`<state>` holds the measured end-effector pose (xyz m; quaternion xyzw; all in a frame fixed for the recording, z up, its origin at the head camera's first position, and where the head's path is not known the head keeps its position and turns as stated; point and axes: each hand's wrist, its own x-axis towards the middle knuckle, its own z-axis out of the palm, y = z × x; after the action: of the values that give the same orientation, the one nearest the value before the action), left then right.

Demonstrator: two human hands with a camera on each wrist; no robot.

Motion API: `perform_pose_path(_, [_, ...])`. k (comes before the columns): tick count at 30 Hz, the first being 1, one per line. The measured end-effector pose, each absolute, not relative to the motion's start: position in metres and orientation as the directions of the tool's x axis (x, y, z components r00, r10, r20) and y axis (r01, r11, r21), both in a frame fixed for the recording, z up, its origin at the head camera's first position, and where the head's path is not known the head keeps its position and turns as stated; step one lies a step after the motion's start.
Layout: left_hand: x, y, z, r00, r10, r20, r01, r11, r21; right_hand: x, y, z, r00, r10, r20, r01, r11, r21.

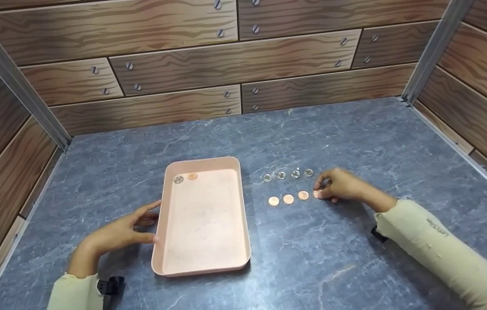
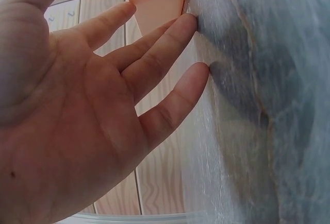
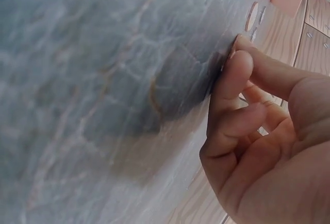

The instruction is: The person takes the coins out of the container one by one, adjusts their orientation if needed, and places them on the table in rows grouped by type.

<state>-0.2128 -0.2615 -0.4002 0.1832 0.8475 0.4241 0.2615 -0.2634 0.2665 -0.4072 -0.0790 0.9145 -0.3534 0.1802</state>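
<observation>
A pink rectangular tray (image 1: 204,224) lies on the table with one silver coin (image 1: 178,179) and one copper coin (image 1: 192,176) in its far left corner. My left hand (image 1: 116,232) is at the tray's left wall, fingers spread, thumb and fingertips touching its side. To the right of the tray, my right hand (image 1: 343,185) pinches a copper coin (image 1: 317,194) between thumb and fingers, down at the tabletop. This coin is partly hidden by the fingertips, at the right end of a row with three other copper coins (image 1: 288,199).
Behind the copper coins runs a row of several silver coins (image 1: 281,175). The marbled grey table (image 1: 295,267) is bounded by wood-patterned walls (image 1: 174,73) at the back and both sides, with metal posts (image 1: 435,51) in the corners.
</observation>
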Motion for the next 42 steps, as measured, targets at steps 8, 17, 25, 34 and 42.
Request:
perform_pose_path(8, [-0.213,-0.262,-0.403,-0.794,0.539,-0.282,0.087,0.561,0.823,-0.264,0.268,-0.408,-0.919,-0.29,-0.268,-0.026,0.723,-0.691])
perform_pose_path(17, [-0.213,-0.262,-0.402,-0.796,0.523,-0.305,0.077,0.587,0.806,-0.252,0.276,-0.392,-0.914,-0.306,-0.266,-0.017,0.683,-0.73])
perform_pose_path(25, [-0.212,-0.264,-0.402,-0.792,0.531,-0.301,0.085,0.584,0.807,-0.237,0.273,-0.361,-0.922,-0.317,-0.225,-0.037,0.647,-0.761])
perform_pose_path(34, [-0.212,-0.263,-0.401,-0.802,0.514,-0.305,0.086,0.604,0.793,-0.226,0.243,-0.342,-0.896,-0.394,-0.205,-0.093,0.618,-0.781])
perform_pose_path(42, [-0.214,-0.261,-0.4,-0.8,0.517,-0.304,0.085,0.599,0.796,-0.223,0.21,-0.321,-0.865,-0.471,-0.174,-0.139,0.557,-0.819])
